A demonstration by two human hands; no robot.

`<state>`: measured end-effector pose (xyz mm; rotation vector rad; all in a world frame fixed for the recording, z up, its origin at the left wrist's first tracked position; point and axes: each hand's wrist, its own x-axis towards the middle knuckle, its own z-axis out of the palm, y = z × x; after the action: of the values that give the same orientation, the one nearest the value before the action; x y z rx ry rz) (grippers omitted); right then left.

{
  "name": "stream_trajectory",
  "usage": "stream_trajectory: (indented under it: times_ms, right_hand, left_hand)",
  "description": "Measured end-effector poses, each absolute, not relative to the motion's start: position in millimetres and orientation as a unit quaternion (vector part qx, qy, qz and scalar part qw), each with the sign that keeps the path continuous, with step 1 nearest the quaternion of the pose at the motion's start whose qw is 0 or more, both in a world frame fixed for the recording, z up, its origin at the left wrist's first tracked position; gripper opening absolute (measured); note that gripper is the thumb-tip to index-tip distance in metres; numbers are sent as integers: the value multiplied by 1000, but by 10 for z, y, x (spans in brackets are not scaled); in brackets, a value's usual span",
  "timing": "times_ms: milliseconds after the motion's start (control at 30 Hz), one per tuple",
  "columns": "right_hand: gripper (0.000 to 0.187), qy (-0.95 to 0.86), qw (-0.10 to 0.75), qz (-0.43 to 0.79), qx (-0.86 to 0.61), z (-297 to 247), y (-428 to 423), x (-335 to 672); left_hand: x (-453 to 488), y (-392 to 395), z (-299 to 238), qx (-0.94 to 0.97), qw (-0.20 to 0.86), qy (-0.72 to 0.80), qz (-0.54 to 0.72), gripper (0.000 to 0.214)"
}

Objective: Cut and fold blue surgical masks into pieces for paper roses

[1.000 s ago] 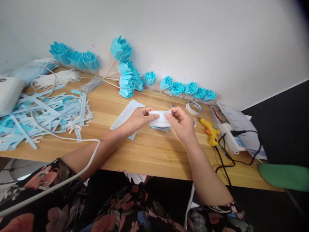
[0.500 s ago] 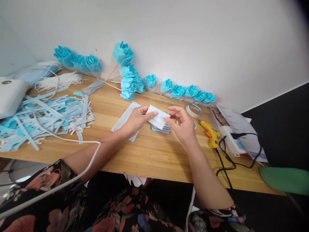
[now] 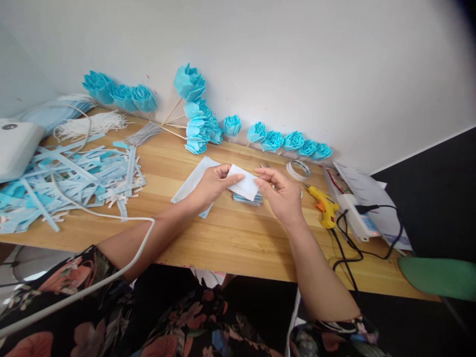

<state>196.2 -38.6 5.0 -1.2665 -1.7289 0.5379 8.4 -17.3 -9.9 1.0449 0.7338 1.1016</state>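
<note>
My left hand (image 3: 214, 185) pinches the left side of a small folded piece of pale fabric (image 3: 243, 183), thumb on top. At its right edge, my right hand (image 3: 278, 192) is closed with thumb and fingertips on the same piece. Just below it lies a stack of blue and white folded pieces (image 3: 248, 198), partly hidden by the held piece. A larger flat pale-blue sheet (image 3: 191, 179) rests on the table under and beside my left hand. Scissors handles or similar metal tips (image 3: 264, 165) show behind my right hand.
Blue fabric flowers (image 3: 293, 141) line the wall, some on sticks (image 3: 171, 111). Cut strips (image 3: 74, 178) heap at the left, crossed by a white cable (image 3: 143, 243). A tape roll (image 3: 298, 170), yellow glue gun (image 3: 327, 207) and power strip (image 3: 357, 218) lie at right.
The folded piece has turned slightly in my hands and its right edge now sits further left. My right fingers have drawn closer together, and metal tips show behind them.
</note>
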Motion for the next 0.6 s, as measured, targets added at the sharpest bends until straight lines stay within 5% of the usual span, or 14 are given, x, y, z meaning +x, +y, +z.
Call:
stream_trajectory:
  times_ms: [167, 333, 600]
  right_hand:
    - [28, -715, 427, 219, -508, 43, -372, 1952]
    - [12, -733, 407, 210, -503, 27, -351, 1955]
    - [17, -673, 470, 246, -516, -61, -278, 2025]
  left_hand:
    - [83, -160, -137, 505, 634, 331, 484, 27]
    - [96, -161, -165, 552, 599, 361, 454, 26]
    - [113, -166, -197, 602, 599, 360, 387, 25]
